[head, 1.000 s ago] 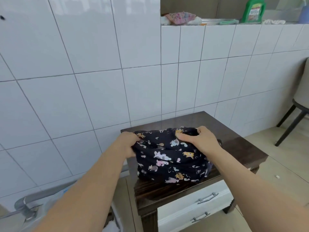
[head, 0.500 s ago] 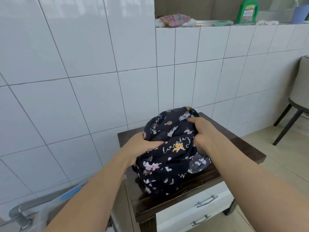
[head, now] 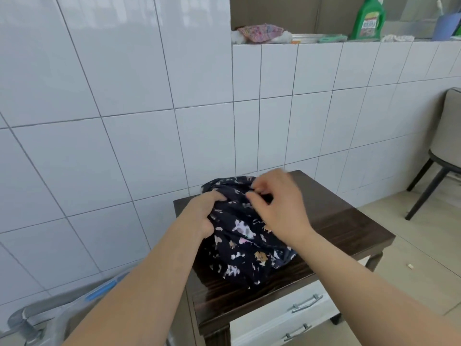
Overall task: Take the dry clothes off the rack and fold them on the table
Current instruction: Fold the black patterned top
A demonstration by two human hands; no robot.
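Note:
A dark navy garment [head: 245, 248] with small pastel animal prints lies bunched on the dark wooden table [head: 344, 228]. My left hand [head: 203, 212] grips the garment's left side with curled fingers. My right hand [head: 277, 206] sits on top of the bundle, its fingers curled and pinching the fabric near the upper edge. The lower part of the cloth spreads toward the table's front. The drying rack is not recognisable in view.
The table stands against a white tiled wall and has white drawers [head: 287, 318] with metal handles below. A ledge above holds a green detergent bottle [head: 369, 20] and a colourful cloth [head: 260, 31]. A chair [head: 446, 151] stands at right; a metal frame [head: 30, 320] at lower left.
The bundle was lifted and pulled up off the table half a second ago; now it is lower and more compact, and my right hand has shifted onto its top.

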